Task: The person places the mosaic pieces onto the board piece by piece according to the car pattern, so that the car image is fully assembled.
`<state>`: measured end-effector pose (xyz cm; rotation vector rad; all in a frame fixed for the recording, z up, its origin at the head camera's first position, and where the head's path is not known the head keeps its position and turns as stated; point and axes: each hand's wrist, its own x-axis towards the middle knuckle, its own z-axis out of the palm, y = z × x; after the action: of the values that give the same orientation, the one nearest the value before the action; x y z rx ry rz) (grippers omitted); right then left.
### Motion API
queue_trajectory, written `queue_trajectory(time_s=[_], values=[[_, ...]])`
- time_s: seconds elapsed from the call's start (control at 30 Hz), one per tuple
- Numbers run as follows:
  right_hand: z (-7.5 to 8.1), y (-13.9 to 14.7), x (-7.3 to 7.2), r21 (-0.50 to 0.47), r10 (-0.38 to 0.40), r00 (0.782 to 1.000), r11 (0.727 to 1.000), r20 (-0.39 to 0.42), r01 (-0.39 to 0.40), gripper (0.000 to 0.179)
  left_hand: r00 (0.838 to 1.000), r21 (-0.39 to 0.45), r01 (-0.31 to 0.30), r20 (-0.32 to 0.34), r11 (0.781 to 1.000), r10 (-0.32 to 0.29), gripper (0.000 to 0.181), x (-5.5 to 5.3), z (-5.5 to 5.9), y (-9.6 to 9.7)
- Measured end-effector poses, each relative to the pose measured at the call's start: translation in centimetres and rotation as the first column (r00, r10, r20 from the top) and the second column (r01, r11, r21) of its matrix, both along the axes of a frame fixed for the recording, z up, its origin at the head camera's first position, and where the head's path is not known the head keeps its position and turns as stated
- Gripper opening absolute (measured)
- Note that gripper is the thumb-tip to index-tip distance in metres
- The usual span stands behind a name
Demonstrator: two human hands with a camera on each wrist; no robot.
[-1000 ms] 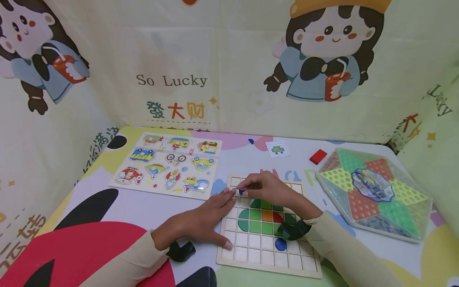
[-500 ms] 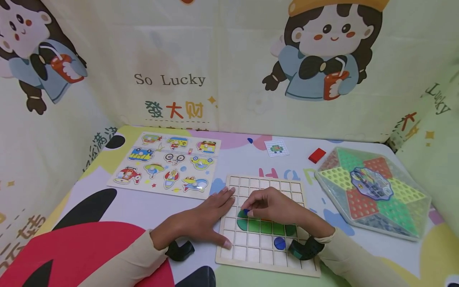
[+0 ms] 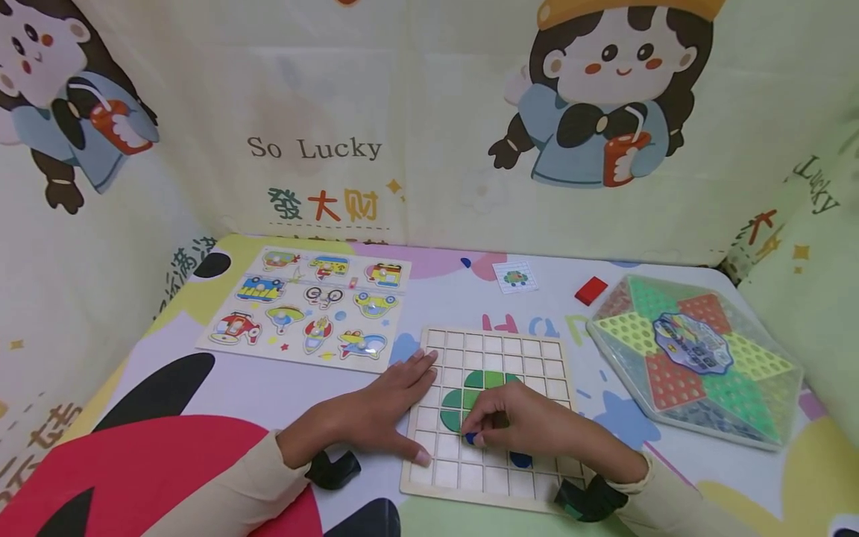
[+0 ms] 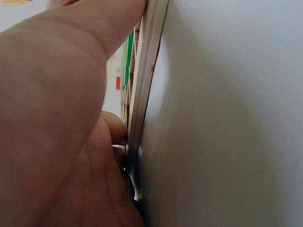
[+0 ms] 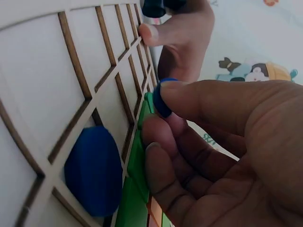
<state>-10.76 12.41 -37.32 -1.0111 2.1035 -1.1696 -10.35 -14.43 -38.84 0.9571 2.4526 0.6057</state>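
My right hand pinches a small blue piece between thumb and fingertips, just over the wooden grid board. Beneath and beside that hand lie green pieces set in the grid's cells, partly hidden by it. A blue round piece sits in the grid nearer the person, under the right hand in the head view. My left hand lies spread along the board's left side, thumb and fingertips on its edge. From the left wrist, the board's edge shows beside the thumb.
A picture puzzle board lies at the back left. Behind the grid are a small pattern card, a loose blue piece and a red block. A hexagonal checkers box stands to the right.
My right hand has carried the blue piece from the board's far left cells toward the person, past the green pieces' left end. My left hand stays on the board's edge.
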Motion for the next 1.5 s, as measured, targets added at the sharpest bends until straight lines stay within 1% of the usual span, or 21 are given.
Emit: queue_trajectory(time_s=[0.13, 0.23, 0.47, 0.6, 0.73, 0.87, 1.13, 1.37, 1.5], values=[[0.1, -0.2, 0.4, 0.012, 0.023, 1.0, 1.0, -0.018, -0.023, 0.017, 1.0, 0.001, -0.003, -0.002, 1.0, 0.003, 0.113, 0.0, 0.1, -0.1], [0.0, -0.4, 0.6, 0.032, 0.032, 0.998, 0.999, -0.059, -0.03, 0.017, 1.0, -0.003, -0.007, 0.001, 1.0, 0.007, 0.113, 0.1, 0.2, -0.2], [0.1, -0.6, 1.1, 0.139, 0.027, 0.985, 0.99, -0.17, -0.003, 0.018, 1.0, 0.006, 0.009, -0.001, 1.0, -0.009, 0.112, -0.1, 0.1, -0.1], [0.0, -0.6, 1.3, 0.153, 0.016, 0.976, 0.988, -0.215, 0.018, 0.014, 1.0, 0.0, 0.007, -0.003, 1.0, -0.007, 0.113, -0.1, 0.1, -0.1], [0.0, -0.8, 1.5, 0.148, -0.01, 0.972, 0.988, -0.233, 0.046, 0.01, 1.0, -0.006, -0.003, 0.004, 1.0, 0.003, 0.114, -0.1, 0.1, 0.0], [0.0, -0.9, 1.6, 0.173, -0.023, 0.97, 0.983, -0.243, 0.066, 0.004, 1.0, -0.014, -0.009, 0.009, 1.0, 0.009, 0.114, -0.1, 0.1, 0.0], [0.1, -0.9, 1.9, 0.232, 0.001, 0.959, 0.97, -0.284, 0.068, 0.007, 1.0, -0.02, -0.016, 0.004, 1.0, 0.016, 0.114, 0.0, 0.0, 0.1], [0.4, -0.9, 1.9, 0.231, 0.023, 0.949, 0.972, -0.316, 0.053, 0.005, 1.0, -0.016, -0.016, 0.004, 1.0, 0.016, 0.113, 0.0, 0.0, 0.1], [0.4, -0.8, 1.8, 0.24, 0.036, 0.948, 0.97, -0.317, 0.043, 0.007, 1.0, -0.017, -0.014, 0.006, 1.0, 0.015, 0.113, -0.1, 0.0, 0.0]])
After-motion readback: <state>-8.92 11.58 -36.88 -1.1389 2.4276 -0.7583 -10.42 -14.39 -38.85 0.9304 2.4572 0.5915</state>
